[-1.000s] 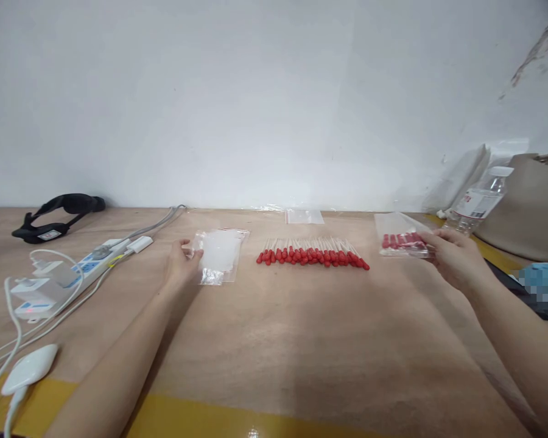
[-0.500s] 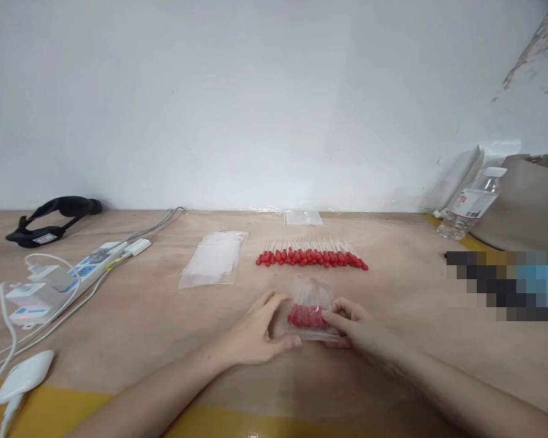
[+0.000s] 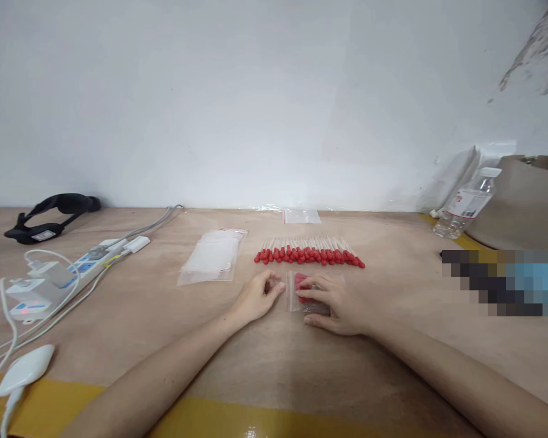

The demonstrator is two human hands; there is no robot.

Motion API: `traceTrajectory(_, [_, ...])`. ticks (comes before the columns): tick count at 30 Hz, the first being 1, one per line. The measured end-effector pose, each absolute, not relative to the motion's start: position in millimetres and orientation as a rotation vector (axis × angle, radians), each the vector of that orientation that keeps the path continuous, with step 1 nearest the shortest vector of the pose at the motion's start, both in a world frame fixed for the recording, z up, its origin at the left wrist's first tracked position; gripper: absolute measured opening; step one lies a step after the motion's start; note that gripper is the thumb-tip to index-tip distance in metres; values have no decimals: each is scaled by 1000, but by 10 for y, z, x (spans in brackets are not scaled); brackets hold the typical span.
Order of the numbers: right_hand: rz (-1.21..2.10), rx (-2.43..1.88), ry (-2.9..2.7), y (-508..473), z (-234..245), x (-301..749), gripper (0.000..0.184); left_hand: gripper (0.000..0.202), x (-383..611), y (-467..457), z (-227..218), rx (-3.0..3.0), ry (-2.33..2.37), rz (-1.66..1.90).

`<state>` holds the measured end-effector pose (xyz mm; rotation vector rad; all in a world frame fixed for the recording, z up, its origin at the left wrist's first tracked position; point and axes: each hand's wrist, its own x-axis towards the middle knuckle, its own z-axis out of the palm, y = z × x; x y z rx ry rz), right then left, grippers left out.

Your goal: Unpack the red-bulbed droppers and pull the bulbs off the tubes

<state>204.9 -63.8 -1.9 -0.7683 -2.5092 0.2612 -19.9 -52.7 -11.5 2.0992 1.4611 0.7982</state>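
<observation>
A small clear zip bag (image 3: 293, 304) with red-tipped sticks inside lies on the table, its zip strip facing left. My right hand (image 3: 340, 307) is over the bag, fingers stretched across it and thumb apart near the front edge; it hides much of the contents. Left of the zip strip, my left hand (image 3: 258, 295) rests on its side with loosely curled fingers, thumb apart, nothing visible in it. Behind both hands, a row of red-tipped cotton swabs (image 3: 308, 255) lies with the tips toward me. A stack of flat clear bags (image 3: 211, 258) sits to the left.
One more flat bag (image 3: 302, 216) lies by the wall. At left are a power strip (image 3: 84, 267) with cables, a white charger (image 3: 26, 370) and a black headset strap (image 3: 55, 216). A plastic bottle (image 3: 468, 204) leans against a beige container (image 3: 520, 201) at right.
The filled bag has turned so that its zip strip, formerly toward me, faces left. My right hand has moved from the bag's right edge to over it; my left hand has curled in.
</observation>
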Motion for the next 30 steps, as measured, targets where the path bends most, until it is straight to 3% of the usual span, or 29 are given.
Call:
traceTrajectory(4, [311,-827,-2400,-566,-107,1954,35,41,-158,-576,-78,2027,1517,656])
traceTrajectory(10, [327,-851,-2294,-521,-245,1908,30,29,-40,-557,-70,2061,1365,587])
traceTrajectory(15, [295,-899,-2329,-535,-152,1884,30,33,-27,-533,-90,2060,1298,615])
traceTrajectory(30, [-292,-608,-2505,-291,42,1772,22,28,-85,-604,-202,2219,1294,754])
